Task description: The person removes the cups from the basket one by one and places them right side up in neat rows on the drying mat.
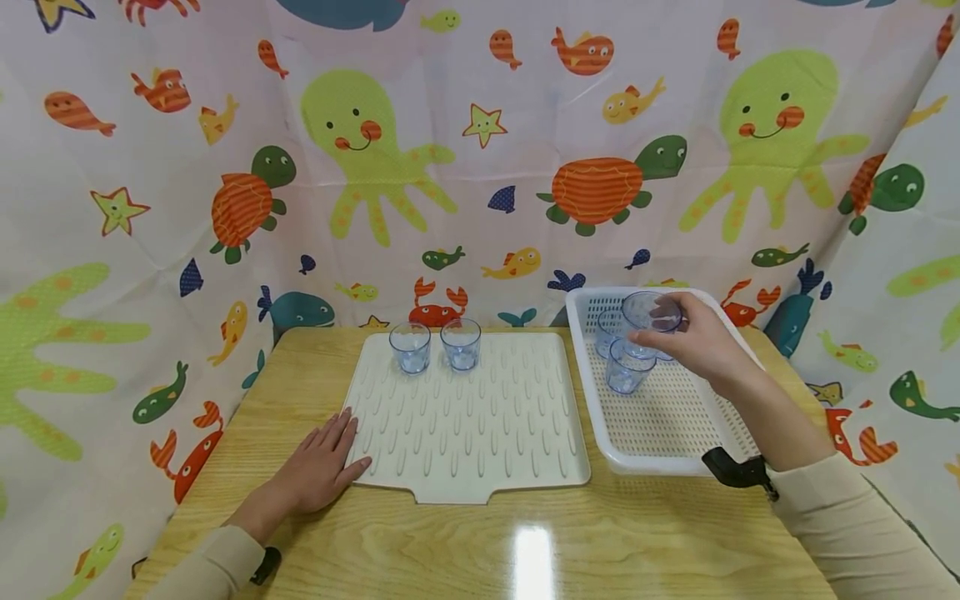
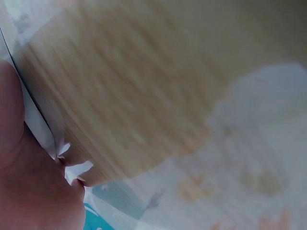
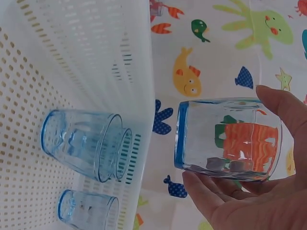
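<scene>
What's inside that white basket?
At least three bluish tumblers are inside the basket. The right hand and its held tumbler cover part of the basket in the head view; anything behind them is hidden.

A wooden table [image 1: 375, 546] bears a cream tray [image 1: 517, 425] and, just beside it, a white basket [image 1: 671, 429]; the left hand [image 1: 318, 467] apparently rests partly on the wood.

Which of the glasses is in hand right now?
The lifted glass in the right hand. The others aren't gripped: two glasses stand on the tray, the rest sit in the white basket.
</scene>
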A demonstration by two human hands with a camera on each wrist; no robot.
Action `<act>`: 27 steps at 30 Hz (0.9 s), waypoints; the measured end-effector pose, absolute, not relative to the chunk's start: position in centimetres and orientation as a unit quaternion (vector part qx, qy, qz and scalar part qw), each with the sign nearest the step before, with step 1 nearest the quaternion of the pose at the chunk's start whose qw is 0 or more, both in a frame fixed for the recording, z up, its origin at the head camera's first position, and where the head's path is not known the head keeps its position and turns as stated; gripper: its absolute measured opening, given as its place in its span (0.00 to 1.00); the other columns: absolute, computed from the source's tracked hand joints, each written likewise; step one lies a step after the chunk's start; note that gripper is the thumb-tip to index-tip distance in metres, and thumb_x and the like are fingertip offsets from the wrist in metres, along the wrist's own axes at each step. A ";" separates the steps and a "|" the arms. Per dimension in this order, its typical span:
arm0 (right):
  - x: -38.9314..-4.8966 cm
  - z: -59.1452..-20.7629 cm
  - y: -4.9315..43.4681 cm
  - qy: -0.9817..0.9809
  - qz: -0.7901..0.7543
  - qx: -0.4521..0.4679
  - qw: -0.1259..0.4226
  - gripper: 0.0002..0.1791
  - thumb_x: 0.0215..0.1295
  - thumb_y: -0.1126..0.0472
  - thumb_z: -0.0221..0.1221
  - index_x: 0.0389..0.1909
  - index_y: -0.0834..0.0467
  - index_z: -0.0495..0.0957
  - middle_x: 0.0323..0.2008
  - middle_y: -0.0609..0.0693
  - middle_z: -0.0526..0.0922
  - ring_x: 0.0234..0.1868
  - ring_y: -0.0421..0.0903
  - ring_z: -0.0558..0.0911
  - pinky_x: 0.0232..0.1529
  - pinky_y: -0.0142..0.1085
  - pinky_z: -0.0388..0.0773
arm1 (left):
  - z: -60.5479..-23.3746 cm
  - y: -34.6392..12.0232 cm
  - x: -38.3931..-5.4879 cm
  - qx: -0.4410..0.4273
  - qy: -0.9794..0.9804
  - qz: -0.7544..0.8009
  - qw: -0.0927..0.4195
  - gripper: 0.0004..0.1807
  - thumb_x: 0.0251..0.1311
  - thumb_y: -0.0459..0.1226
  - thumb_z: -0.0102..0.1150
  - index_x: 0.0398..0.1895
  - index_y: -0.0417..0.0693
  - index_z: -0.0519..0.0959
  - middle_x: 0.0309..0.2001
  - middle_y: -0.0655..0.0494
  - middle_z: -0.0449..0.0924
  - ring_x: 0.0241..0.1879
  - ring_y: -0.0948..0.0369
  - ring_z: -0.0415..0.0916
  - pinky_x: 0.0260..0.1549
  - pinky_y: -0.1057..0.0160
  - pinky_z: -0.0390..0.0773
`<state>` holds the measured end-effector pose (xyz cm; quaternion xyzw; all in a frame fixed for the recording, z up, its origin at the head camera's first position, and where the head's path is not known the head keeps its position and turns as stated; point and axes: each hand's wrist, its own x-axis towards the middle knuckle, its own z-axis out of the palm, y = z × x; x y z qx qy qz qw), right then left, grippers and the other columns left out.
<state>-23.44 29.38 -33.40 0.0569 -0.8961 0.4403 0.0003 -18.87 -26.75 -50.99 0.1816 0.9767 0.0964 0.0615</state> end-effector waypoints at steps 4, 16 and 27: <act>-23.2 -33.4 28.7 -0.895 0.442 0.061 -0.001 0.44 0.66 0.47 0.69 0.73 0.64 0.60 0.65 0.66 0.70 0.61 0.62 0.74 0.53 0.48 0.80 | -51.5 -26.9 -19.1 0.183 0.977 0.096 0.055 0.48 0.75 0.63 0.41 0.80 0.33 0.53 0.81 0.36 0.45 0.79 0.38 0.44 0.73 0.33 0.49; -21.9 -32.9 26.2 -0.886 0.455 0.089 -0.011 0.44 0.64 0.48 0.70 0.72 0.64 0.61 0.67 0.65 0.69 0.67 0.63 0.71 0.60 0.60 0.75 | -51.7 -27.0 -19.4 0.182 0.978 0.089 0.057 0.49 0.75 0.65 0.38 0.80 0.33 0.52 0.81 0.36 0.44 0.79 0.38 0.44 0.73 0.33 0.48; -21.7 -33.2 22.5 -0.876 0.471 0.103 -0.026 0.43 0.63 0.50 0.72 0.70 0.65 0.62 0.65 0.63 0.70 0.65 0.61 0.72 0.61 0.56 0.74 | -51.9 -27.1 -19.4 0.182 0.977 0.094 0.061 0.48 0.75 0.64 0.39 0.80 0.33 0.51 0.81 0.36 0.43 0.79 0.38 0.43 0.73 0.33 0.48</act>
